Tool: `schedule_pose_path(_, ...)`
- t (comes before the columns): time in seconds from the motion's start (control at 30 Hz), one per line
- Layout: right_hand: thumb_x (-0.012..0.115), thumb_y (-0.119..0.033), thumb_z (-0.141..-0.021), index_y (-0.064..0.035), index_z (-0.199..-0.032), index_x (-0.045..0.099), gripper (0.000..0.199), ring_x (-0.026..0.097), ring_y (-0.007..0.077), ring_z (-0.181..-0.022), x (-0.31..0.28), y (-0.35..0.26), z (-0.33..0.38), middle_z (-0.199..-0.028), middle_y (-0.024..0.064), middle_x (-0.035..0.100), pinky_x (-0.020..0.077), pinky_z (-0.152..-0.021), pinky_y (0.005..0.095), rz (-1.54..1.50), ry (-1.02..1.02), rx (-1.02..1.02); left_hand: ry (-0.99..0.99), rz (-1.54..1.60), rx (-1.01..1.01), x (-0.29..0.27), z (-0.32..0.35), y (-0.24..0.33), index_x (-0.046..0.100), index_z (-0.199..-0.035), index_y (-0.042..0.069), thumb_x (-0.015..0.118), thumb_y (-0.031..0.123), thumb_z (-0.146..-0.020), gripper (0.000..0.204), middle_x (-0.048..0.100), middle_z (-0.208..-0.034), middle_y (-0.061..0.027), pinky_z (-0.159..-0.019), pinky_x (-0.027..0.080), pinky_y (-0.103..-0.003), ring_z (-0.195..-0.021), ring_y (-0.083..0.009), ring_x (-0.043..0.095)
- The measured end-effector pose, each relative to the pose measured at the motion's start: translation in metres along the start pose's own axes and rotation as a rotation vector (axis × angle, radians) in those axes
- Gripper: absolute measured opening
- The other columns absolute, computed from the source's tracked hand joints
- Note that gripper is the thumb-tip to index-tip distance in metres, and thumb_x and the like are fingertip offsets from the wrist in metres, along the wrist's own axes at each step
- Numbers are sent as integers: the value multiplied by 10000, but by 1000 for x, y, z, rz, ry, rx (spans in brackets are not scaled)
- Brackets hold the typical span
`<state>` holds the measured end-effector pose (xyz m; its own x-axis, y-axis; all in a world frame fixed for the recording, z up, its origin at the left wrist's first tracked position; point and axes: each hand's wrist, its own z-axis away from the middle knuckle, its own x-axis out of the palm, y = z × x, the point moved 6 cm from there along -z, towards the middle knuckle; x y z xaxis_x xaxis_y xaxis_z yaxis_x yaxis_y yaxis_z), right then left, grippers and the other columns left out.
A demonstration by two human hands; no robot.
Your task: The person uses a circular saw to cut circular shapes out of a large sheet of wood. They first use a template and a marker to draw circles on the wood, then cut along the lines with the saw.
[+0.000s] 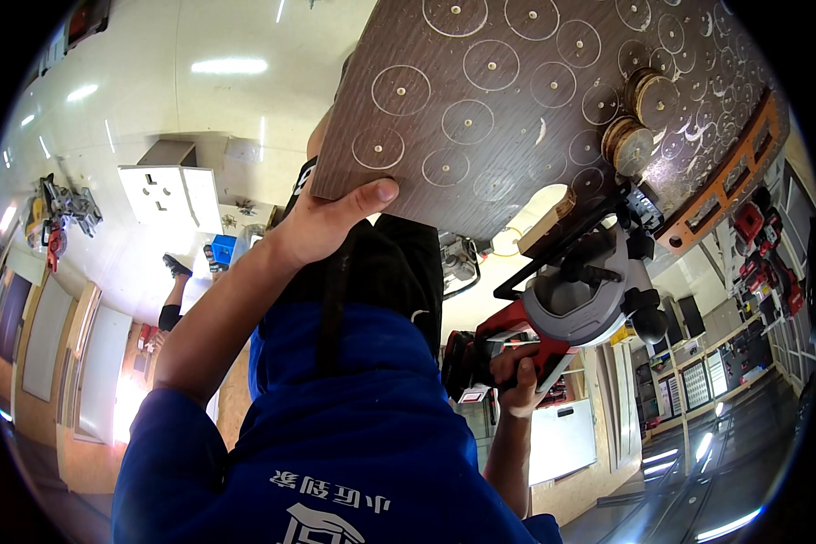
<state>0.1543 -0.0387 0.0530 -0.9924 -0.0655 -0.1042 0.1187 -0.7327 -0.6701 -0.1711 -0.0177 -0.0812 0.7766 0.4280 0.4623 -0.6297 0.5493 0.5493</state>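
My left hand [335, 218] grips the corner of a dark brown wood-grain board [508, 100], thumb on top and fingers out of sight beneath. Many circles with small centre holes are cut into its face. My right hand [517, 376] is closed around the handle of a red, black and grey cordless power saw [576, 299], which looks like a portable band saw. The saw's front end is by the board's near right edge, next to a cut notch and a light wooden strip [548, 222]. Whether the blade touches the board cannot be made out.
Two short stacks of round wooden discs [627, 147] stand on the board. An orange slotted bar [721, 177] runs along its right side. Red tools [766, 245] lie farther right. A white-fronted cabinet [168, 195], a blue bin [223, 248] and another person's leg [174, 295] show at left.
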Motion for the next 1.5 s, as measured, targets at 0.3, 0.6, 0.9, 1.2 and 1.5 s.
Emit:
schedule_pose_path(0.3,633,-233,-890,32,-926,536,285,456,123,-457,7,-5,-1,-555,42,493,427,-484,285,17,8,-32,-9,30,-136,-3,3,-5,470,-1343,20,663,202,-940,483,571,-1211,-52,-932,462,-321,-1095,-155,531)
schedule_pose_path(0.6,622,-82,-910,41,-1039,552,191,493,117,-475,2,8,1,-591,30,514,400,-466,262,-27,-4,-71,-30,119,-48,-3,-1,-17,338,-1452,70,541,111,-992,504,484,-1399,-122,-1000,497,-497,-1271,-286,511)
schedule_pose_path(0.9,614,-38,-870,25,-950,576,108,478,77,-473,-2,-2,15,-594,2,532,371,-446,244,37,52,-7,-184,194,-64,12,-10,-10,371,-1438,114,538,194,-997,477,498,-1405,-93,-1036,454,-533,-1273,-307,518)
schedule_pose_path(1.2,668,-50,-814,-20,-816,628,50,500,69,-592,-40,93,77,-654,-33,559,415,-532,264,86,83,6,-195,219,-56,11,-5,-10,405,-1417,137,442,202,-1034,390,522,-1394,-89,-1082,407,-532,-1265,-310,530)
schedule_pose_path(1.5,669,-106,-777,2,-883,641,154,556,110,-657,-49,92,113,-713,20,611,457,-614,290,38,187,-88,-183,207,-153,11,0,-13,455,-1361,112,441,354,-1025,415,596,-1303,-117,-1049,432,-469,-1185,-298,583)
